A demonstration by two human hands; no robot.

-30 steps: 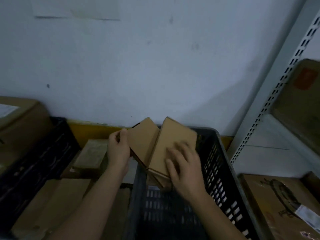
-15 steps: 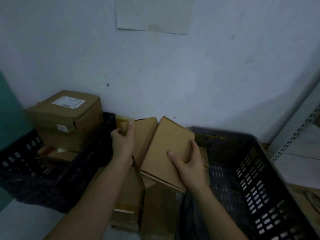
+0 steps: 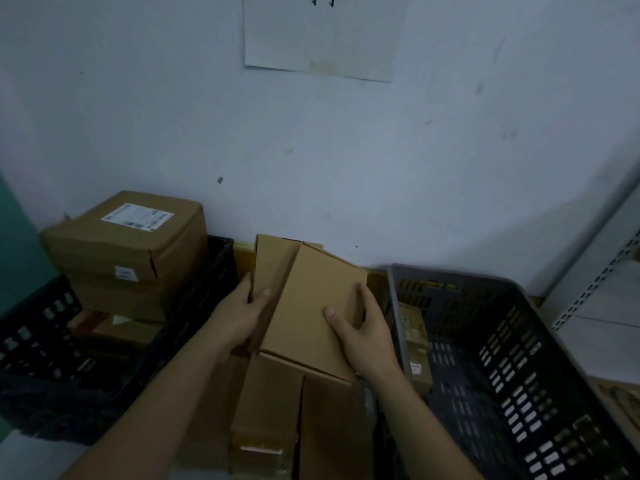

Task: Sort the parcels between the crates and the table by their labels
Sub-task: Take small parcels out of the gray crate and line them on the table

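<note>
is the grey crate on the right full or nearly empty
Nearly empty. The grey crate shows bare slotted floor and walls, with only a small carton or two against its left wall.

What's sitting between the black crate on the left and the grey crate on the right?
In the head view, brown cardboard parcels are stacked between the black crate and the grey crate; above them both hands hold two flat parcels.

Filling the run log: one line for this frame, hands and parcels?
left hand: grips rear parcel | right hand: grips front parcel | position: between black crate and grey crate | labels: none visible
</note>
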